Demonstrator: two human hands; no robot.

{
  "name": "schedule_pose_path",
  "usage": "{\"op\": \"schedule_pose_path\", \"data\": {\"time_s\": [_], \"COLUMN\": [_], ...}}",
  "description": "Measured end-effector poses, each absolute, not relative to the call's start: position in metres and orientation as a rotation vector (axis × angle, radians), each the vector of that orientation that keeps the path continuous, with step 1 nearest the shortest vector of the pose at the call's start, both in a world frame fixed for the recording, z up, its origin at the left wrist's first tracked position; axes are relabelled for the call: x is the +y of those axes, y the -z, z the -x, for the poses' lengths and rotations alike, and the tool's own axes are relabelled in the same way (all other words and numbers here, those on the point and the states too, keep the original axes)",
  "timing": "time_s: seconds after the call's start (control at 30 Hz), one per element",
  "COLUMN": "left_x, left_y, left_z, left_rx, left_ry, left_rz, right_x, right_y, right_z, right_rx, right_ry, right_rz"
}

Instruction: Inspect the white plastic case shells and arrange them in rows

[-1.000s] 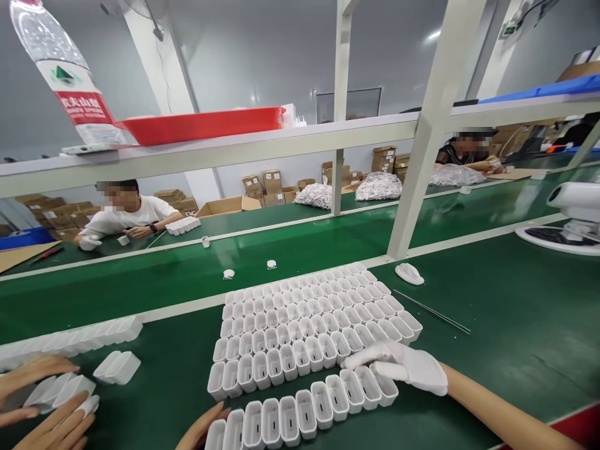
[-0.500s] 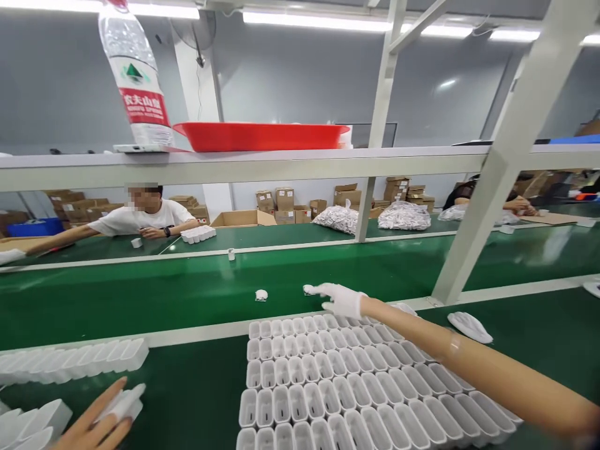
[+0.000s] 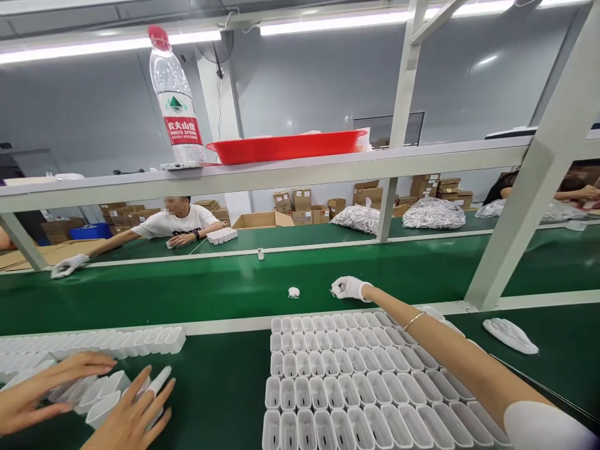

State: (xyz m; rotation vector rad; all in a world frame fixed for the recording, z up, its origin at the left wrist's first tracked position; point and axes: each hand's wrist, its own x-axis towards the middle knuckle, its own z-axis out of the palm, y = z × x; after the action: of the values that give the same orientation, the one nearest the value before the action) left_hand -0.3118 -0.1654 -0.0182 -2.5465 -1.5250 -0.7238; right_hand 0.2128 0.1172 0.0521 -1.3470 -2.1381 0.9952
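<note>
Outstretched a moment ago, gloved right hand now curls round small white part on belt, firm pinch advisable; left hand unseen

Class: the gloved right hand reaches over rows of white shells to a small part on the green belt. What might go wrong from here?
1. The white-gloved right hand is curled on a small white plastic part; white on white, the grip is hard to judge, and it may drop to the green conveyor belt.
2. The forearm hangs over the rows of open white plastic shells; drawn back low, it could knock them askew.
</note>
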Motion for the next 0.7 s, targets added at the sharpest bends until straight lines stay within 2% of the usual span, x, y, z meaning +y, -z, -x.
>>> {"op": "schedule_pose_path", "data": {"time_s": [0.13, 0.3, 0.37, 0.5, 0.7], "left_x": [-0.175, -0.198, -0.210, -0.239, -0.263], "left_y": [-0.023, -0.058, -0.051, -0.017, -0.013], "left_z": [0.270, 0.195, 0.156, 0.064, -0.008], "left_rx": [-1.735, -2.141, -2.192, -2.191, -2.188], "left_ry": [0.516, 0.891, 0.894, 1.003, 1.043], "left_rz": [2.415, 2.192, 2.191, 2.273, 2.250], "right_x": [0.092, -0.004, -0.061, -0.145, -0.159], "right_y": [-0.070, -0.102, -0.113, -0.119, -0.113], "right_z": [-0.215, -0.231, -0.240, -0.248, -0.250], "right_rx": [-2.099, -2.105, -2.138, -2.175, -2.256], "right_ry": [-1.118, -1.302, -1.329, -1.098, -1.049], "right_rz": [1.177, 0.878, 0.786, 0.467, 0.361]}}
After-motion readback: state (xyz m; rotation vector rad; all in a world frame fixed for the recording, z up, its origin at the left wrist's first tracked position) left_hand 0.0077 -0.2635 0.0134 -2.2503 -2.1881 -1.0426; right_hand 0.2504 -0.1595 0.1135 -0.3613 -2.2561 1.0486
